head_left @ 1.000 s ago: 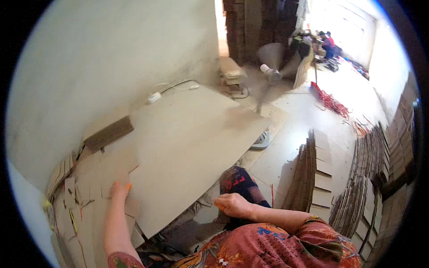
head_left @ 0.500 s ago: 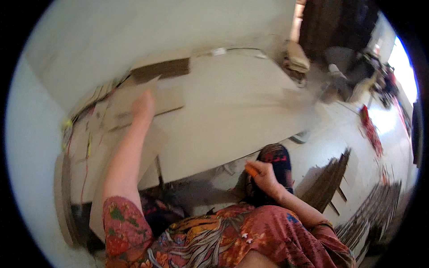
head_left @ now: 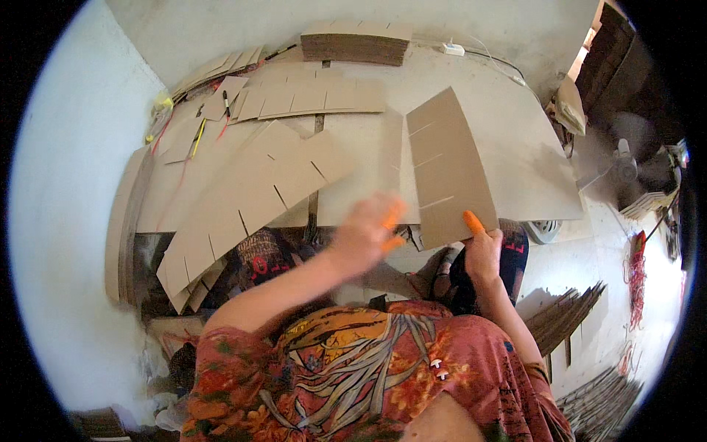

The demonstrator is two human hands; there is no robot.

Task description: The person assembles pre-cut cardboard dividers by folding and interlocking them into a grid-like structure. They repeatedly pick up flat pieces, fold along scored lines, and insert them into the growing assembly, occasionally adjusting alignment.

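My right hand grips the near end of a slotted cardboard strip, with the orange-covered thumb on its face. The strip stands tilted over the table, and several short slits run in from its left edge. My left hand is in the air left of that strip, blurred by motion. Its orange-covered thumb and fingertip look apart, with nothing seen between them. Left of it, a larger slotted cardboard sheet lies slantwise across the table's front edge, over my left knee.
More slotted strips lie on the pale table, with a stack of cardboard behind them. Pens lie at the left. A white plug block with a cable is at the back, a fan at the right. Cardboard bundles lie on the floor.
My left hand has come back from the far-left cardboard toward the middle. My right hand, earlier near my knee without a strip, now holds one. The view has shifted.
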